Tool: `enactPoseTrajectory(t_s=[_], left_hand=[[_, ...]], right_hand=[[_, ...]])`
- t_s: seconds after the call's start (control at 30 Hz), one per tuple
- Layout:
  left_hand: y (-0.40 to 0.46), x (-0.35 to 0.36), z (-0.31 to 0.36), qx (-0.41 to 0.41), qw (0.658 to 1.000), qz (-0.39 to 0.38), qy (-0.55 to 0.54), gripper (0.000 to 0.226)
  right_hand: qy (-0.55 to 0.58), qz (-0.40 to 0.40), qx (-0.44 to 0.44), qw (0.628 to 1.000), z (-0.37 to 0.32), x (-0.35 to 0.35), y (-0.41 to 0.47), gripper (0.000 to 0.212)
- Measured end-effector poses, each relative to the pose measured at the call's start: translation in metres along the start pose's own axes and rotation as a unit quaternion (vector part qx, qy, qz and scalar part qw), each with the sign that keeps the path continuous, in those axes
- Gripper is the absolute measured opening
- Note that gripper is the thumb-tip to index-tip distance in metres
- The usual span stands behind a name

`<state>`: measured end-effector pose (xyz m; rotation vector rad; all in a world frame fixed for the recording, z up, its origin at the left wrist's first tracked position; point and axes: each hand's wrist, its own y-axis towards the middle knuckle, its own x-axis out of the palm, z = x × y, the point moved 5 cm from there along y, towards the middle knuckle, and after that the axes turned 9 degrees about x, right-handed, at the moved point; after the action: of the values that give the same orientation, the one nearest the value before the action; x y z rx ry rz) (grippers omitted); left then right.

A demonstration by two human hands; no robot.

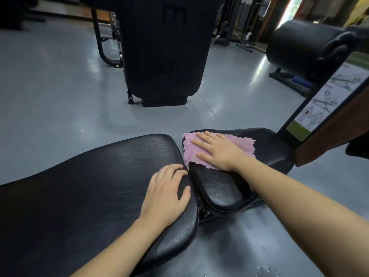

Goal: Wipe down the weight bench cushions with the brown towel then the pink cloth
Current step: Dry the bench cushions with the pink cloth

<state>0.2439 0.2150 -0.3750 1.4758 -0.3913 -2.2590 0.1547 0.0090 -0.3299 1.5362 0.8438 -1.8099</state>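
Note:
A pink cloth lies spread on the small black seat cushion of the weight bench. My right hand presses flat on the cloth with straight fingers. My left hand rests on the end of the long black back cushion, its fingers lying over the edge beside the gap between the two cushions. A brown towel hangs over the bench frame at the right.
A black upright pad of another machine stands ahead on the grey floor. A black roller pad and an instruction placard sit at the right. Wet drops show on the floor at the bottom right.

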Motion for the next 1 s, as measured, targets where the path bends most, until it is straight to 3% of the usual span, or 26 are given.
enactPoseTrajectory(t_s=[0.43, 1.0], left_hand=[[-0.001, 0.001, -0.001, 0.001, 1.000, -0.005, 0.006, 0.041], [-0.001, -0.002, 0.002, -0.001, 1.000, -0.018, 0.015, 0.045]], right_hand=[[0.025, -0.001, 0.162, 0.986, 0.021, -0.001, -0.019, 0.064], [-0.018, 0.035, 0.058, 0.998, -0.032, 0.022, -0.097, 0.068]])
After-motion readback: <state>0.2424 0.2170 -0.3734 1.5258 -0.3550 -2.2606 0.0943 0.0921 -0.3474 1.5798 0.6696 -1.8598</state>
